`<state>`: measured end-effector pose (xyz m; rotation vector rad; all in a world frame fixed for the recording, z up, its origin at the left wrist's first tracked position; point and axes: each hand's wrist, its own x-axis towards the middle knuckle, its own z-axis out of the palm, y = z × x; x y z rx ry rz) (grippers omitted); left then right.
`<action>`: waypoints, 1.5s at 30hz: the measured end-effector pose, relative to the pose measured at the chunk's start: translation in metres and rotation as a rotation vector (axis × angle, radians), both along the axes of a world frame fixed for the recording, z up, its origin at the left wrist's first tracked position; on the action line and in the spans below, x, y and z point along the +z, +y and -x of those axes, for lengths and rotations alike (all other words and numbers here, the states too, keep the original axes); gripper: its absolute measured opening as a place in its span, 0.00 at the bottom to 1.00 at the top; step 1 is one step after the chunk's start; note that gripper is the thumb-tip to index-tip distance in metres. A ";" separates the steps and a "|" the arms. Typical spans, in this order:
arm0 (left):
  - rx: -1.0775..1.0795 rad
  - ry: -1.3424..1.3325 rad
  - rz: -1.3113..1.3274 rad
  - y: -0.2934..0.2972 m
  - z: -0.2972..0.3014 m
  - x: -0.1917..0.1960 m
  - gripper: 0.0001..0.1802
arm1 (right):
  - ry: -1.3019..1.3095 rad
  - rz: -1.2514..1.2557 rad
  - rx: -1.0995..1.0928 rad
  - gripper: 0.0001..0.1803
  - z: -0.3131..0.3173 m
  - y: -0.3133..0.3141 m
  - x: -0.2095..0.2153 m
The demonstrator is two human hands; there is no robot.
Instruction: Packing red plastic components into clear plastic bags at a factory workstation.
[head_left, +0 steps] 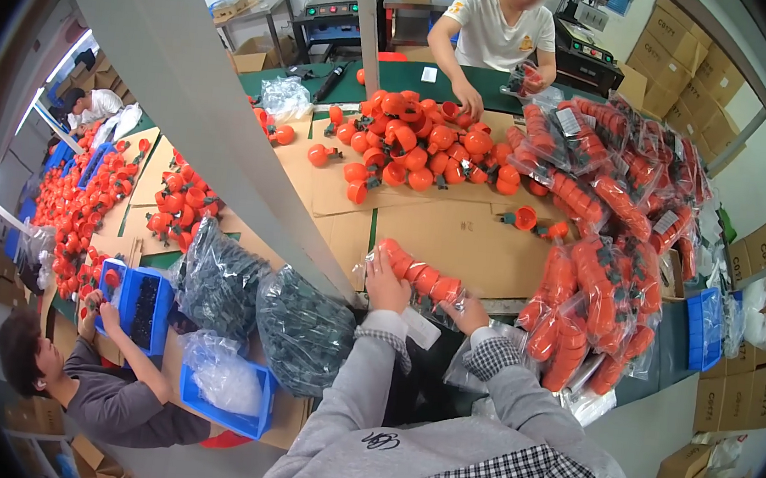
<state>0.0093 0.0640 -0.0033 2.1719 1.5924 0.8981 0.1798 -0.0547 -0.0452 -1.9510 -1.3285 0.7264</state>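
A clear plastic bag of orange-red cups (423, 276) lies at the near edge of the table, its cups nested in a row. My left hand (388, 282) grips the bag's left end, fingers laid over the top cup. At the other end, my right hand (467, 315) pinches the plastic by the bag's mouth; the fingertips are partly hidden. Just below my left hand is a white slip (420, 328). Two loose orange-red cups (524, 218) with dark fittings lie beyond my right hand.
A heap of loose cups (410, 145) covers the far cardboard, where a co-worker's hand (467, 97) reaches in. Filled bags (595, 287) pile up at right. A white post (219, 122) crosses at left, near dark-filled bags (300, 332) and a blue bin (256, 425).
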 end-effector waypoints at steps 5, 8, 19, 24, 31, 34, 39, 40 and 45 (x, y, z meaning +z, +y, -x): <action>0.023 -0.138 0.193 0.010 0.014 -0.013 0.35 | 0.001 0.025 0.143 0.17 -0.006 -0.005 0.002; -0.034 -0.119 0.214 -0.021 0.003 0.011 0.26 | -0.022 -0.201 -0.065 0.15 -0.016 -0.028 -0.013; -0.208 0.318 0.615 -0.121 -0.047 -0.001 0.29 | 0.096 -0.065 -0.103 0.11 -0.030 0.005 0.030; -0.040 0.080 0.627 -0.108 -0.020 -0.014 0.23 | -0.122 -0.165 -0.002 0.09 -0.006 0.007 0.070; -0.231 -0.755 0.819 -0.112 0.042 0.141 0.19 | -0.007 -0.543 -0.147 0.08 0.024 -0.031 0.210; -0.307 -0.843 0.852 -0.117 0.061 0.179 0.16 | -0.014 -0.640 -0.125 0.07 0.039 -0.046 0.257; -0.470 -0.839 0.994 -0.148 0.084 0.187 0.16 | -0.137 -0.396 -0.031 0.07 0.039 -0.088 0.285; -0.551 -0.732 1.049 -0.155 0.091 0.182 0.17 | -0.180 -0.227 0.055 0.07 0.037 -0.098 0.285; -0.846 -0.304 1.102 -0.198 0.122 0.160 0.18 | 0.337 0.162 0.716 0.09 0.010 -0.120 0.261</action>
